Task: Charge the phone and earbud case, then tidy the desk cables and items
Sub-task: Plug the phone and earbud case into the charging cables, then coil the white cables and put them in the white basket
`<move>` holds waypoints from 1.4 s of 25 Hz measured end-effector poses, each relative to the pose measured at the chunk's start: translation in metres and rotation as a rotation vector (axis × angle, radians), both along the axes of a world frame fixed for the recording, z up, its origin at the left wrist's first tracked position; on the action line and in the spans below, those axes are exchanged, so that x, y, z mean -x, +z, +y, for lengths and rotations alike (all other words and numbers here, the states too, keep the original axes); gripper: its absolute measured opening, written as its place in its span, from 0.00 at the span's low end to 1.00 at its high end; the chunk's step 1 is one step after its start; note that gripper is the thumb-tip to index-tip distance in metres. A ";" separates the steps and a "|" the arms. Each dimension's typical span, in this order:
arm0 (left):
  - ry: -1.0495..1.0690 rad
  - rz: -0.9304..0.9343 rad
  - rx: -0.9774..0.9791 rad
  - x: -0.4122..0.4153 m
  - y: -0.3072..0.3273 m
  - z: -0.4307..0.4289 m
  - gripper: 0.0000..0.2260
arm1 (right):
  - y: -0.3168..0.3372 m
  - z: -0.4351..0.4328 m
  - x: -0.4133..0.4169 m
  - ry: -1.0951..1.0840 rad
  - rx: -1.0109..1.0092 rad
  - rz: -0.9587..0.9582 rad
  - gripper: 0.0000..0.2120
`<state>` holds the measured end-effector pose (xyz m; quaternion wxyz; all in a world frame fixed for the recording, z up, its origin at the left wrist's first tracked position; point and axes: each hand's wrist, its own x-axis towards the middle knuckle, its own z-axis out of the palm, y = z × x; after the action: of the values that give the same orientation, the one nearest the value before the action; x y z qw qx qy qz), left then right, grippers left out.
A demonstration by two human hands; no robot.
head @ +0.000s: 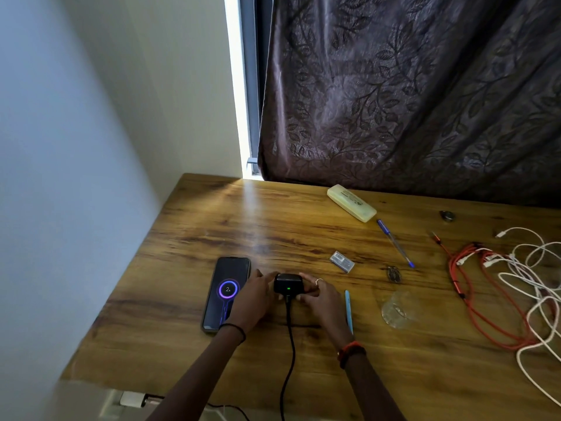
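A black earbud case [288, 284] sits on the wooden desk [194, 238] with a green light lit on its front. A black cable [290, 344] runs from its near side off the desk's front edge. My left hand [253, 296] holds the case's left side and my right hand [320, 294] holds its right side. To the left lies a phone [223, 284], face up, its screen showing a purple charging ring; my left hand covers part of it. A tangle of orange cables [473, 302] and white cables [531, 287] lies at the right.
Scattered on the desk are a pale yellow case [351, 202], a blue pen [394, 243], a light blue pen [349, 311], a small clear box [342, 261], a glass [397, 309], keys [393, 274] and a small dark round object [447, 215]. A white charger [133, 399] is plugged in below the desk's front left. A dark curtain [409, 92] hangs behind.
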<state>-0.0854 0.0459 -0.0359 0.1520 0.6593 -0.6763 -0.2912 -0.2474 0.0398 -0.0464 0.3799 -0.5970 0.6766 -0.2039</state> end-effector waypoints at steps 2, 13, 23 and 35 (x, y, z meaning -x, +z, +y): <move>-0.007 -0.006 -0.012 -0.001 0.000 0.001 0.22 | 0.001 0.000 0.000 0.014 0.004 0.001 0.26; -0.019 -0.011 -0.024 -0.010 0.012 0.005 0.27 | 0.014 0.022 0.009 -0.073 0.017 -0.104 0.21; 0.036 0.046 0.102 -0.024 0.025 0.080 0.20 | 0.032 0.105 0.024 -0.142 0.084 -0.228 0.14; -0.049 0.318 0.166 0.055 0.022 0.159 0.07 | 0.034 0.199 0.086 -0.354 0.218 -0.149 0.09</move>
<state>-0.1403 0.2051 -0.0140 0.3038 0.5735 -0.6813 -0.3386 -0.3337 0.2387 -0.0125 0.3203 -0.4896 0.7148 -0.3830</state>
